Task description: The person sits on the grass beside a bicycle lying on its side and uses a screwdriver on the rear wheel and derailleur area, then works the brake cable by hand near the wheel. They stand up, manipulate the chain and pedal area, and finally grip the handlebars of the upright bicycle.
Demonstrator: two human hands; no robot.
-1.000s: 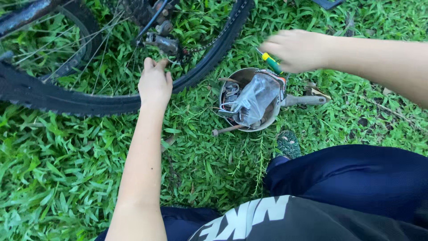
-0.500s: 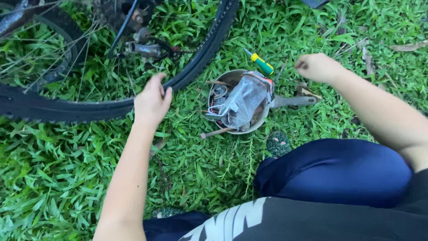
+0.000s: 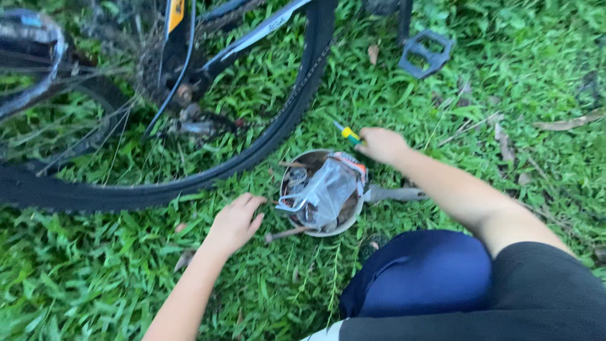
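Bowl [image 3: 287, 183] holds plastic bag [image 3: 325, 189]; right hand [image 3: 380, 145] grips screwdriver [image 3: 346, 132].

Left hand [image 3: 235, 222] dropped off tyre [image 3: 278, 136] onto grass; right hand [image 3: 380, 144] now at screwdriver [image 3: 348, 134] by bowl [image 3: 320, 192].

Outdoor lawn or yard used as a makeshift bike repair spot: thick green grass [image 3: 95, 278] w/ dry leaves all over, bicycle wheel [image 3: 252, 151] at 10 o'clock, pedal [image 3: 426, 53] at 1 o'clock, bowl [image 3: 319, 230] of tools and parts at center.
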